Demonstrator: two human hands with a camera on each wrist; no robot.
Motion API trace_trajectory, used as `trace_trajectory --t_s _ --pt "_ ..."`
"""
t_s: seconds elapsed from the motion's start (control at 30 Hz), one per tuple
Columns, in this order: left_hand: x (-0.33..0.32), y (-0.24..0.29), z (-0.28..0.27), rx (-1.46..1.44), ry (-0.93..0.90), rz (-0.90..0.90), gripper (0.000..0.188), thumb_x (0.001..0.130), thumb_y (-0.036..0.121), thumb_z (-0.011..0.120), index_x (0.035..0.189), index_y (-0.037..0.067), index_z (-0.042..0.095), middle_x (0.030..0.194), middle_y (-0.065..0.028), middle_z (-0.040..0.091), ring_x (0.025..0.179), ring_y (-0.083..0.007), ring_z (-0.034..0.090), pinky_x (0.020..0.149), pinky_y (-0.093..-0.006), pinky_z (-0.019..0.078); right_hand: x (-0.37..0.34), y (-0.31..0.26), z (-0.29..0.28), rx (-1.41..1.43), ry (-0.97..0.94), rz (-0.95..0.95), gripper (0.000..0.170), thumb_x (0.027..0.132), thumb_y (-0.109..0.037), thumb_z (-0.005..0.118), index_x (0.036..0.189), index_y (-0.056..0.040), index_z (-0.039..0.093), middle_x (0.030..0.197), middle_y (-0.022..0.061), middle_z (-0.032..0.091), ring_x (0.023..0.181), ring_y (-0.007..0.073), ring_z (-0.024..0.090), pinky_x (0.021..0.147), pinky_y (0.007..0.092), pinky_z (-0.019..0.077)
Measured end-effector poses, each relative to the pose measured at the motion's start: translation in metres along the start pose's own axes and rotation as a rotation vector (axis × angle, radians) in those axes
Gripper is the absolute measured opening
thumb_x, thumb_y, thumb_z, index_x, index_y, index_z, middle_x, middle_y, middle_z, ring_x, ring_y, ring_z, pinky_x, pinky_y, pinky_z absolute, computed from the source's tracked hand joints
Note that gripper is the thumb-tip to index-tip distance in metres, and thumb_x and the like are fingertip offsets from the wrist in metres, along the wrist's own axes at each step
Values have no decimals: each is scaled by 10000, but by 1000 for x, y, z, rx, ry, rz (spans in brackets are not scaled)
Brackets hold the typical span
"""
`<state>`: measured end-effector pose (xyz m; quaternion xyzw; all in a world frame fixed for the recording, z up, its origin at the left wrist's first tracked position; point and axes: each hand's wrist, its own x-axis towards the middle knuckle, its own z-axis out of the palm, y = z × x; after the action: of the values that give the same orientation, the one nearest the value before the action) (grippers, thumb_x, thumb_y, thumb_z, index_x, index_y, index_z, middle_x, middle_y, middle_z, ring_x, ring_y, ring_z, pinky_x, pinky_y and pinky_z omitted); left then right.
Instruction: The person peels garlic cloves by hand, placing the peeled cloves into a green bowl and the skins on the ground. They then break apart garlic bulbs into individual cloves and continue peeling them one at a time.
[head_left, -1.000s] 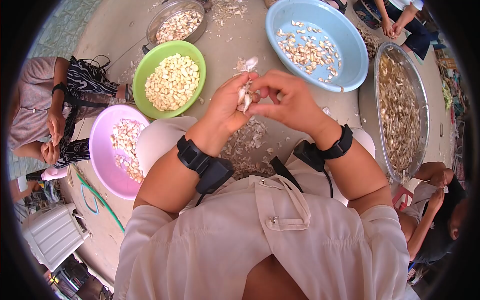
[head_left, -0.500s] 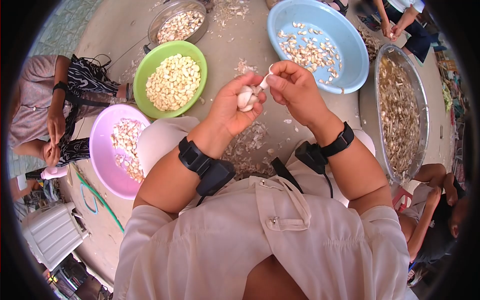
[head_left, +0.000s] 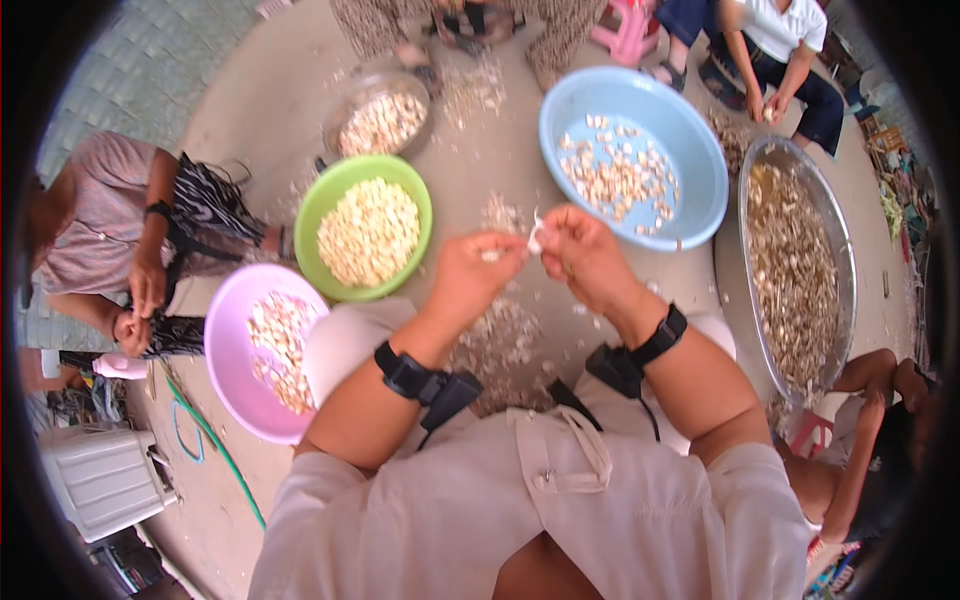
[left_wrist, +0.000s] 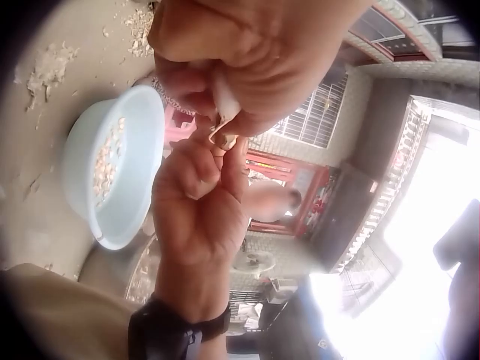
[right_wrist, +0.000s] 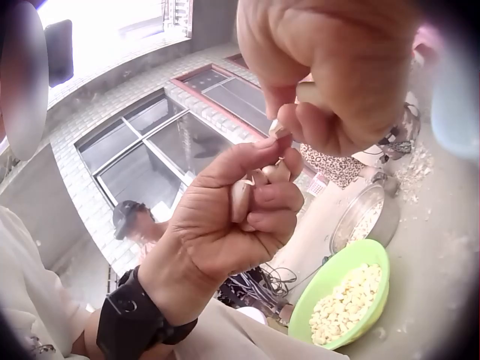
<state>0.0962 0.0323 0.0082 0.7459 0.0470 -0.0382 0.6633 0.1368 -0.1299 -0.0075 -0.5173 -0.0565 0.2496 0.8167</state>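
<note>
My left hand point(head_left: 468, 275) curls its fingers round several garlic cloves point(right_wrist: 241, 199), which show against its palm in the right wrist view. Between the fingertips of both hands is a pale garlic clove point(head_left: 536, 240) with a thin wisp of skin standing up from it. My right hand point(head_left: 592, 262) pinches at this clove with thumb and forefinger. A whitish piece point(right_wrist: 309, 94) also shows inside the right hand's curled fingers. In the left wrist view a clove point(left_wrist: 225, 97) pokes out below the left hand.
Peeled cloves fill a green basin point(head_left: 425, 240); unpeeled ones lie in a pink basin point(head_left: 222, 370), a blue basin point(head_left: 700, 150) and a metal pan point(head_left: 425, 135). A large metal tub point(head_left: 735, 280) stands right. Papery skins point(head_left: 500, 340) litter the floor. Other people sit around.
The head view has tilted, so the basins sit lower in it. The hands' fingertips have come together at one clove, and the garlic in the left hand is now mostly hidden from above.
</note>
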Motion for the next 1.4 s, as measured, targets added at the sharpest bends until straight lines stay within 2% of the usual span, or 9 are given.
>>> trace_trajectory --t_s 0.17,0.37,0.47,0.57,0.67,0.77,1.07,1.27,1.4 --pt "-6 1 -2 24 29 167 103 774 68 626 840 -9 650 707 22 589 597 -17 459 516 -168 375 -6 -4 14 93 1 16 87 839 -109 584 830 -66 510 675 11 534 506 70 464 433 194 347" --pt "-21 12 -1 -77 28 71 105 784 42 609 867 -16 637 663 19 560 537 -10 428 465 -148 318 -25 -14 34 230 -12 63 77 842 -76 565 836 -43 497 674 37 538 490 74 445 428 205 345" --pt "-25 15 -5 -252 -82 -39 111 789 41 618 882 -17 632 633 24 536 502 -18 407 441 -152 292 -29 -13 33 228 -7 38 74 843 -75 563 827 -48 496 672 38 538 491 77 449 424 204 345" --pt "-37 30 0 -234 -87 -23 124 787 51 634 887 -23 629 632 19 533 490 -25 400 433 -159 286 -32 -11 33 163 21 -6 81 844 -74 559 894 -30 513 662 33 530 490 76 446 420 205 338" --pt "-39 26 0 -183 -80 35 130 782 55 644 882 -26 628 639 6 538 502 -33 412 438 -165 294 -46 -17 42 20 55 -160 161 854 -92 549 990 -9 532 656 17 515 493 65 435 429 199 342" --pt "-41 28 -3 -240 -156 -51 129 780 53 642 879 -29 627 649 -13 556 518 -48 431 444 -179 313 -48 -15 36 -184 -45 -279 212 867 -119 532 1044 -4 546 669 2 511 509 52 430 445 192 351" --pt "-33 31 -7 -372 -227 -210 80 779 46 620 846 4 606 751 -71 607 532 -80 475 435 -199 349 -48 -15 31 -262 -54 -293 179 862 -143 534 961 -6 593 690 -4 551 535 46 448 472 192 377" --pt "-18 25 -2 -380 -211 -215 47 776 54 610 801 26 582 739 -61 590 537 -87 483 433 -196 355 -36 -13 23 -340 -1 -283 199 848 -136 556 990 0 589 702 -5 563 559 44 466 479 196 387" --pt "-9 15 0 -488 -155 -316 62 785 68 595 829 32 572 741 -55 571 542 -87 481 434 -192 361 -31 -9 19 -340 -28 -229 230 833 -107 579 1035 2 582 702 -10 560 564 37 460 482 192 381"
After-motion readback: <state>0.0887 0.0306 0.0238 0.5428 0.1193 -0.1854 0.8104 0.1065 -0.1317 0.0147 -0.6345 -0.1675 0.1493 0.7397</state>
